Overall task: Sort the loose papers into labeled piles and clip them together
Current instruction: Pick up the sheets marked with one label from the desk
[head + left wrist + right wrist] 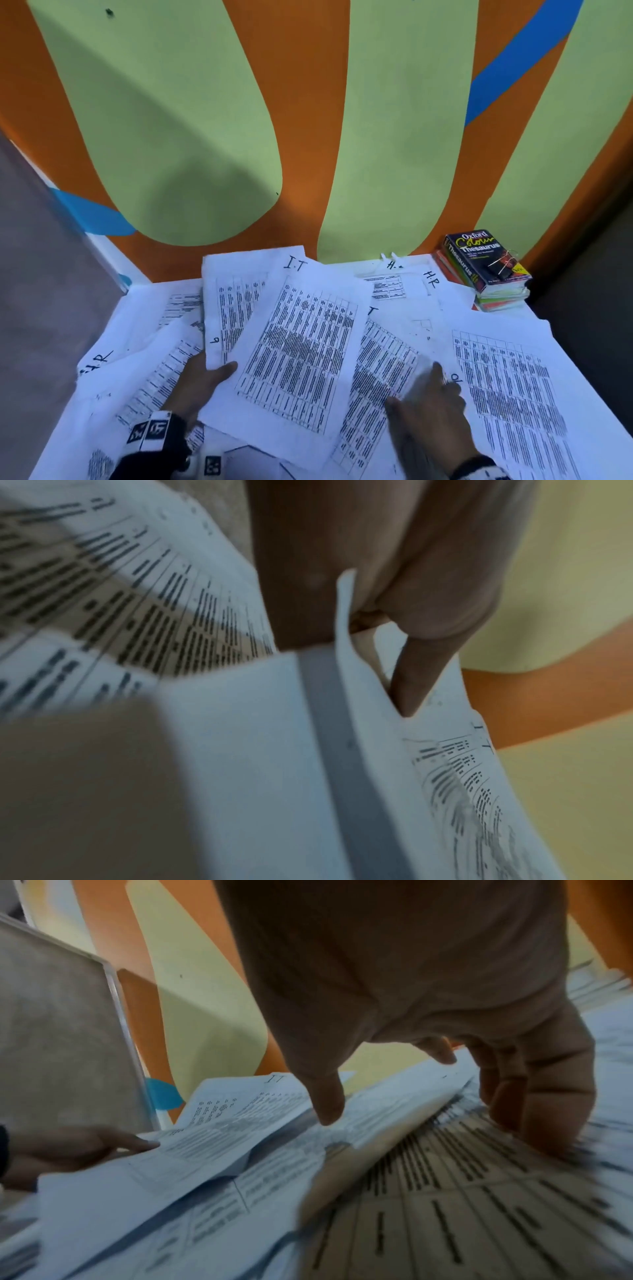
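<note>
Printed table sheets [507, 383] cover the white table [534, 317]; several carry handwritten labels such as "I.T" [296, 263] and "H.R" [431, 279]. My left hand [219, 373] holds a few I.T sheets [301, 342] lifted off the pile, thumb on top. The left wrist view shows these sheets [240, 750] pinched in that hand [359, 620]. My right hand [416, 387] lies spread on a flat sheet [380, 370] to the right, blurred. In the right wrist view its fingertips [548, 1137] press the sheet [445, 1204] and it grips nothing.
A stack of small books [486, 263], topped by an Oxford thesaurus, stands at the back right corner with a black clip [501, 265] on it. An orange and green wall [308, 137] rises behind the table. More sheets [147, 383] lie at the left.
</note>
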`<move>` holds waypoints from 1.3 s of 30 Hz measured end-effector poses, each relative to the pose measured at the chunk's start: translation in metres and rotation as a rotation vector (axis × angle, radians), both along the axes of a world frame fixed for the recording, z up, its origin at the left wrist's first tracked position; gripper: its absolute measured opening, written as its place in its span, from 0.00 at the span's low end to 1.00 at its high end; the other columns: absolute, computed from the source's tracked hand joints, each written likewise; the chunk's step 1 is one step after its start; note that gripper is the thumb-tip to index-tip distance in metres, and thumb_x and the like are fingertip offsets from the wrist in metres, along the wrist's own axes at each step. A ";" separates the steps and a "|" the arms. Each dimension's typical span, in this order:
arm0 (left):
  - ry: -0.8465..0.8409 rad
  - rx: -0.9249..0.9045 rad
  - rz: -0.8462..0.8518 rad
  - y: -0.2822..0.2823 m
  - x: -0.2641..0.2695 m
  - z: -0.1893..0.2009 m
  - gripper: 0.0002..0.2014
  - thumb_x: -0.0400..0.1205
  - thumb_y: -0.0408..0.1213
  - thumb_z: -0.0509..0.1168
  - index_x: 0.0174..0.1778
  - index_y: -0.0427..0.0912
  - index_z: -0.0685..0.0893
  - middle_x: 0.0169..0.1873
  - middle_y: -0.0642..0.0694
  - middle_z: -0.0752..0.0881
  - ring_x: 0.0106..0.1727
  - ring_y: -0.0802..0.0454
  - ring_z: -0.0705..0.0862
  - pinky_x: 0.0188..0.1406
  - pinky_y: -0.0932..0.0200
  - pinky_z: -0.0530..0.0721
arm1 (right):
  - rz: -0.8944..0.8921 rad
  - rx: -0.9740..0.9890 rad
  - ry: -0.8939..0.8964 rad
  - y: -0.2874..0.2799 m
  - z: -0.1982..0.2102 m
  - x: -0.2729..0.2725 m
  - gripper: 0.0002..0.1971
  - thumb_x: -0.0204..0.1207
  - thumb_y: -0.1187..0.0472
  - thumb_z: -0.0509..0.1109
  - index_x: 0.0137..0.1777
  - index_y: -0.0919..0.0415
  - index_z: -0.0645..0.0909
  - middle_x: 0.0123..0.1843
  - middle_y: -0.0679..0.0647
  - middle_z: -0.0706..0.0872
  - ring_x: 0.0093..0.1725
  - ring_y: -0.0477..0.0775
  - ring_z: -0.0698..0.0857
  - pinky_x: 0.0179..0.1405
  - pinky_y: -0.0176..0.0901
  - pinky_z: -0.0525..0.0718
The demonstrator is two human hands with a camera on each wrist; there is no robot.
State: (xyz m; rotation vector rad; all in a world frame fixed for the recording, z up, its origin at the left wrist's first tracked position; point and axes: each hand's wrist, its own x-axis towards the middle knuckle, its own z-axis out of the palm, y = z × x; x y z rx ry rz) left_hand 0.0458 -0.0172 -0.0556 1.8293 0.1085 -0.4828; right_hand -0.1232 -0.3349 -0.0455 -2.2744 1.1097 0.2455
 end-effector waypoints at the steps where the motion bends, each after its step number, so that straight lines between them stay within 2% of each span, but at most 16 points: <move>1: -0.026 0.064 -0.041 -0.002 -0.001 -0.001 0.14 0.79 0.31 0.70 0.61 0.39 0.83 0.51 0.44 0.91 0.52 0.44 0.89 0.52 0.46 0.86 | -0.008 0.024 -0.007 0.002 -0.001 0.007 0.56 0.61 0.39 0.78 0.79 0.58 0.46 0.68 0.68 0.69 0.68 0.70 0.71 0.63 0.61 0.76; 4: -0.078 0.192 -0.148 -0.005 -0.003 -0.004 0.17 0.80 0.32 0.69 0.64 0.41 0.80 0.53 0.47 0.88 0.53 0.51 0.86 0.44 0.59 0.81 | -0.015 0.059 -0.093 0.006 -0.009 0.027 0.58 0.61 0.55 0.83 0.80 0.54 0.43 0.65 0.69 0.71 0.63 0.70 0.77 0.58 0.59 0.82; 7: -0.081 0.195 -0.177 -0.006 -0.007 -0.006 0.16 0.80 0.32 0.68 0.65 0.40 0.81 0.54 0.47 0.89 0.55 0.50 0.86 0.48 0.57 0.81 | -0.156 0.193 -0.280 0.000 -0.012 0.036 0.50 0.65 0.74 0.75 0.81 0.60 0.46 0.49 0.64 0.83 0.43 0.60 0.83 0.40 0.46 0.83; 8: -0.087 0.177 -0.169 -0.006 -0.009 -0.005 0.16 0.80 0.31 0.68 0.64 0.41 0.81 0.54 0.47 0.89 0.55 0.50 0.86 0.51 0.55 0.81 | -0.221 0.211 -0.323 -0.009 -0.011 0.036 0.48 0.64 0.77 0.74 0.80 0.65 0.50 0.46 0.64 0.85 0.40 0.59 0.83 0.39 0.44 0.80; 10: -0.101 0.132 -0.127 -0.006 -0.012 -0.001 0.14 0.81 0.30 0.67 0.62 0.45 0.81 0.52 0.48 0.89 0.56 0.48 0.86 0.53 0.53 0.81 | -0.297 0.152 -0.366 -0.033 -0.004 0.032 0.40 0.61 0.76 0.77 0.74 0.71 0.65 0.47 0.69 0.87 0.44 0.61 0.83 0.45 0.44 0.78; 12: -0.113 0.086 -0.087 -0.005 -0.013 0.003 0.13 0.81 0.29 0.67 0.59 0.46 0.82 0.50 0.49 0.89 0.55 0.48 0.86 0.50 0.55 0.81 | -0.288 0.038 -0.313 -0.060 0.003 0.023 0.18 0.63 0.70 0.78 0.54 0.70 0.83 0.39 0.66 0.88 0.43 0.64 0.85 0.43 0.45 0.78; 13: -0.116 0.071 -0.073 -0.005 -0.014 0.004 0.12 0.81 0.29 0.67 0.58 0.46 0.82 0.50 0.49 0.89 0.55 0.48 0.86 0.50 0.54 0.81 | -0.260 -0.004 -0.253 -0.072 0.004 0.018 0.10 0.63 0.65 0.78 0.44 0.68 0.84 0.33 0.63 0.85 0.40 0.63 0.85 0.39 0.45 0.79; 15: -0.118 0.050 -0.051 -0.004 -0.014 0.004 0.11 0.80 0.29 0.67 0.55 0.47 0.83 0.50 0.47 0.90 0.54 0.46 0.87 0.55 0.50 0.82 | -0.179 -0.027 -0.105 -0.087 -0.005 0.010 0.14 0.61 0.54 0.79 0.37 0.65 0.83 0.33 0.60 0.85 0.39 0.61 0.86 0.39 0.46 0.84; 17: -0.121 0.032 -0.035 -0.005 -0.014 0.002 0.10 0.81 0.29 0.67 0.53 0.47 0.85 0.49 0.45 0.90 0.53 0.45 0.87 0.55 0.48 0.83 | -0.124 -0.033 -0.061 -0.091 -0.013 0.007 0.18 0.57 0.54 0.82 0.38 0.64 0.81 0.37 0.61 0.87 0.38 0.59 0.86 0.37 0.46 0.85; 21: -0.134 0.007 0.008 -0.010 -0.015 0.002 0.11 0.81 0.29 0.66 0.58 0.43 0.84 0.49 0.47 0.90 0.53 0.45 0.87 0.57 0.44 0.83 | -0.206 0.001 -0.230 -0.086 0.002 0.005 0.16 0.60 0.71 0.80 0.41 0.69 0.74 0.33 0.57 0.78 0.35 0.57 0.76 0.25 0.39 0.69; 24: -0.164 -0.027 0.071 -0.007 -0.013 0.002 0.12 0.81 0.27 0.66 0.59 0.42 0.83 0.47 0.49 0.89 0.51 0.45 0.86 0.54 0.49 0.82 | -0.133 -0.077 -0.361 -0.099 0.030 -0.002 0.10 0.62 0.71 0.79 0.31 0.63 0.79 0.29 0.57 0.82 0.35 0.59 0.80 0.31 0.46 0.75; 27: -0.185 -0.059 0.118 -0.002 -0.013 0.003 0.10 0.81 0.27 0.66 0.57 0.43 0.82 0.46 0.53 0.87 0.51 0.46 0.86 0.48 0.56 0.80 | -0.044 -0.069 -0.573 -0.120 0.079 -0.015 0.10 0.66 0.71 0.79 0.31 0.59 0.82 0.30 0.55 0.87 0.33 0.58 0.84 0.31 0.48 0.78; 31: -0.208 -0.106 0.127 -0.008 -0.014 0.011 0.11 0.81 0.29 0.66 0.59 0.44 0.82 0.49 0.51 0.88 0.54 0.47 0.86 0.52 0.52 0.82 | -0.136 0.247 -0.925 -0.136 0.143 -0.016 0.06 0.68 0.66 0.78 0.40 0.68 0.85 0.36 0.63 0.90 0.34 0.57 0.85 0.27 0.37 0.82; 34: -0.210 -0.117 0.098 -0.022 -0.014 0.019 0.12 0.80 0.33 0.68 0.59 0.47 0.83 0.54 0.48 0.89 0.58 0.43 0.86 0.64 0.38 0.81 | -0.158 0.542 -0.923 -0.138 0.138 0.006 0.28 0.63 0.56 0.82 0.45 0.82 0.76 0.38 0.64 0.82 0.36 0.59 0.76 0.30 0.42 0.77; 37: -0.204 -0.174 0.055 -0.039 -0.017 0.031 0.16 0.73 0.52 0.73 0.56 0.57 0.85 0.56 0.54 0.90 0.59 0.48 0.87 0.64 0.38 0.80 | -0.134 0.828 -0.872 -0.114 0.114 0.037 0.15 0.72 0.64 0.73 0.56 0.70 0.82 0.48 0.56 0.90 0.40 0.50 0.89 0.40 0.44 0.89; 39: -0.203 -0.238 0.004 -0.050 -0.020 0.042 0.16 0.74 0.51 0.72 0.56 0.56 0.85 0.56 0.55 0.90 0.60 0.50 0.87 0.65 0.41 0.80 | -0.169 0.908 -0.817 -0.093 0.096 0.054 0.08 0.75 0.66 0.72 0.53 0.68 0.82 0.47 0.58 0.87 0.35 0.48 0.86 0.39 0.38 0.88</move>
